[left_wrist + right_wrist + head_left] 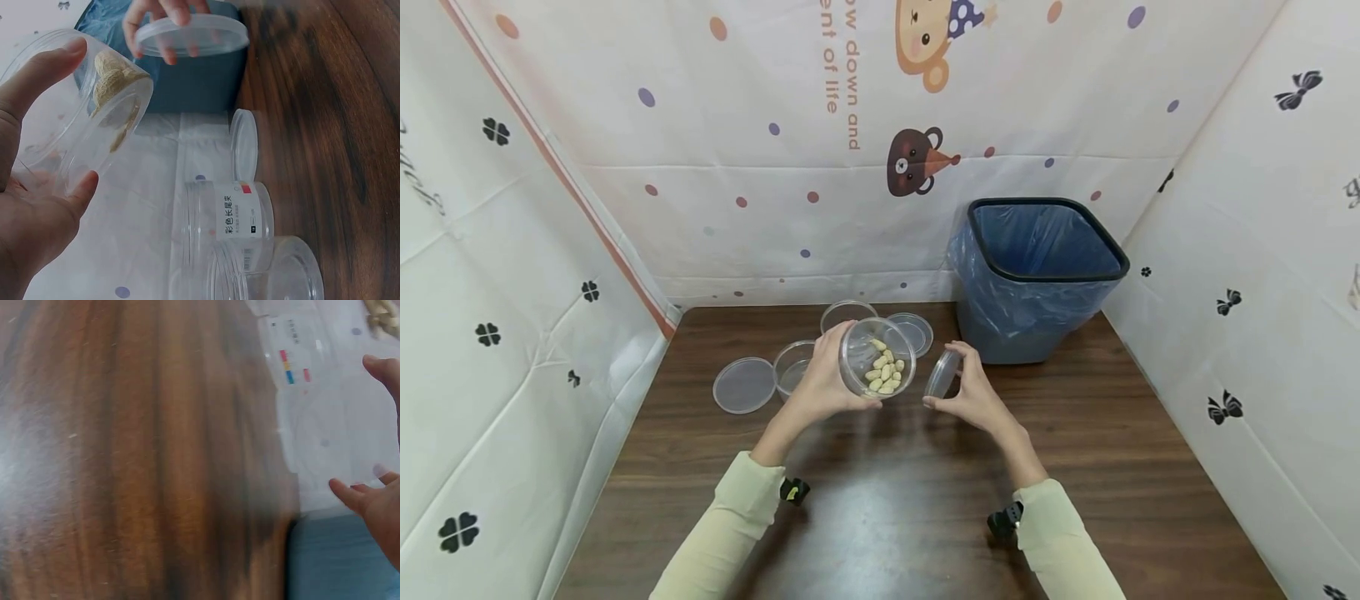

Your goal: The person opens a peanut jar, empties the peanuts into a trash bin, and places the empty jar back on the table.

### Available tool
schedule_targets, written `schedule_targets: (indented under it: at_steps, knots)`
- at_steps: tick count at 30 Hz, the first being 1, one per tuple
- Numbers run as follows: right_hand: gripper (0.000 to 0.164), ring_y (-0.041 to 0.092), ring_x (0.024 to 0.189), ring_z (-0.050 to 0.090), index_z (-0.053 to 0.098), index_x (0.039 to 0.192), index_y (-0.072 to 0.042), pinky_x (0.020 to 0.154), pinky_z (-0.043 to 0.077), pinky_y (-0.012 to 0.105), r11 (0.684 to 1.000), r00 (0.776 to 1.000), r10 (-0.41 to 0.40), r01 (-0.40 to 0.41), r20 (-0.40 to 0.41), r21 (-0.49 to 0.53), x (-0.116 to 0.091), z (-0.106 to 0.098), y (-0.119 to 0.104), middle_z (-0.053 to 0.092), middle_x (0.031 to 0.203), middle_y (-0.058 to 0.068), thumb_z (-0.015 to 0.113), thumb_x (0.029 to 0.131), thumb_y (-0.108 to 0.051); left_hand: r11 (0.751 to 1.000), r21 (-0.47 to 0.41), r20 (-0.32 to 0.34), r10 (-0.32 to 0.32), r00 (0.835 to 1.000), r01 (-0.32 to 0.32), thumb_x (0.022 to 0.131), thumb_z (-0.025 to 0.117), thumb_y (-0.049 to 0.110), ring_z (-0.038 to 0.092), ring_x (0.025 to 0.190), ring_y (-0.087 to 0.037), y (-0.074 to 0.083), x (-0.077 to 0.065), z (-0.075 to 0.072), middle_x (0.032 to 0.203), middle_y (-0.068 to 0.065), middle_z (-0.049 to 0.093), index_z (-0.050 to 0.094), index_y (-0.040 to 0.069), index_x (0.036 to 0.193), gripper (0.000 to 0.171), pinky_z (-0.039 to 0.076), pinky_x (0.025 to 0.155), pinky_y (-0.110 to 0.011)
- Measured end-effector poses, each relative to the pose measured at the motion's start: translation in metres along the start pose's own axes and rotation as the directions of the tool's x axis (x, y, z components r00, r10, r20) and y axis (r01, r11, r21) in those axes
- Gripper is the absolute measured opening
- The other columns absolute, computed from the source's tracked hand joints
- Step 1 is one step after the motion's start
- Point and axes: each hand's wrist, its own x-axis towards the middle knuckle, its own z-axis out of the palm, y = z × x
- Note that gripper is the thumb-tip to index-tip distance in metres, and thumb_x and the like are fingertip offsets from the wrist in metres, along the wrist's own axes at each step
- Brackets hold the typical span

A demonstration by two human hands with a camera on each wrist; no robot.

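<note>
My left hand (826, 379) grips a clear round plastic jar (859, 343) above the table, its mouth uncovered. Several shelled-looking pale peanuts (886, 375) lie inside; the left wrist view shows these peanuts (115, 78) resting against the jar's lower end, and the jar is tilted. To the right, apart from the jar, my right hand (976, 396) holds a clear round lid (942, 372) by its edge, thumb at one side and fingers at the other. The lid (194, 36) stands roughly on edge in the head view. In the right wrist view, my right hand (381, 506) shows only partly.
Two more clear jars stand behind the left hand, one jar (792, 367) to the left and another jar (848, 310) farther back. One loose lid (744, 386) lies at left, another lid (913, 333) behind the held jar. A blue-lined bin (1037, 317) stands at back right on the wooden table (880, 517).
</note>
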Motion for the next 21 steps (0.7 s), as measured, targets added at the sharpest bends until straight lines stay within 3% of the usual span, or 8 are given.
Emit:
schedule_targets:
  at_steps: [6,11,15,21]
  knots:
    - [0.099,0.046,0.140,0.036,0.023,0.137,0.008,0.110,0.039,0.060,0.997,0.997,0.076,-0.076,-0.010,0.002,-0.003,0.007,0.013,0.027,0.153,0.032,0.093,0.070,-0.011,1.000,-0.008,-0.005,-0.015,1.000,0.015,0.042,0.104,0.032,0.037,0.136,-0.035,0.001,-0.001,0.000,0.149,-0.015,0.045,0.035,0.005,0.151,0.132,0.036,0.112,-0.056]
    - [0.093,0.046,0.135,0.044,0.026,0.129,0.008,0.107,0.043,0.057,0.997,0.996,0.080,-0.080,-0.048,-0.014,-0.005,0.006,0.021,0.031,0.152,0.033,0.095,0.069,-0.011,0.999,-0.016,0.002,-0.027,1.000,0.027,0.043,0.104,0.031,0.037,0.136,-0.035,0.002,0.000,0.001,0.149,-0.015,0.044,0.035,0.004,0.152,0.131,0.037,0.111,-0.057]
    - [0.102,0.047,0.129,0.047,0.023,0.139,0.007,0.105,0.043,0.057,0.992,0.993,0.118,-0.118,-0.026,-0.034,-0.006,0.001,0.023,0.035,0.144,0.035,0.095,0.069,-0.014,1.000,-0.016,-0.001,-0.026,1.000,0.026,0.043,0.104,0.031,0.037,0.137,-0.035,0.003,0.000,0.002,0.149,-0.015,0.044,0.035,0.004,0.152,0.132,0.035,0.113,-0.057]
    - [0.113,0.047,0.132,0.041,0.019,0.153,0.000,0.107,0.040,0.056,0.974,0.974,0.216,-0.210,0.071,-0.089,-0.006,-0.008,0.025,0.030,0.146,0.034,0.092,0.068,-0.015,1.000,-0.020,0.008,-0.012,1.000,0.013,0.042,0.104,0.032,0.036,0.139,-0.034,0.001,0.001,0.006,0.150,-0.015,0.045,0.036,0.003,0.151,0.132,0.031,0.115,-0.055]
